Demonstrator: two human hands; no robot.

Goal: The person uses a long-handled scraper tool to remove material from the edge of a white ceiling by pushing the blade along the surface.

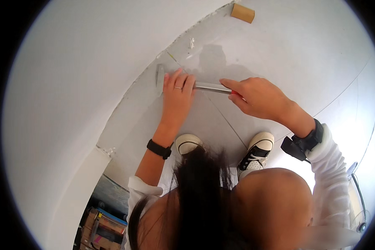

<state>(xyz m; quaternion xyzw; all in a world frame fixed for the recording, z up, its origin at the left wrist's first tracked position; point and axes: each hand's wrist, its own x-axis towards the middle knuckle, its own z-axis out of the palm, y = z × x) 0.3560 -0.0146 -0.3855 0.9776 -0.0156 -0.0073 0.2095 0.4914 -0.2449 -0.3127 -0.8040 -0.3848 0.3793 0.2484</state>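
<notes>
Silver-and-red scraper (213,87), pale grey floor tiles (223,143)
The right sneaker (258,153) is black and white with a dotted patch; the sleeves (331,166) white; the left wristband (158,148) black; the block (243,13) tan; dark lines cross the tiles.

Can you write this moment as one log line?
left hand: at head end of metal-shafted tool | right hand: around its red handle | nearby: tiled floor, wall

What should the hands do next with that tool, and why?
Perhaps slide the left hand back a bit along the shaft: its fingers are right by the flat head, close to the wall, while the right hand holds the red grip.
</notes>
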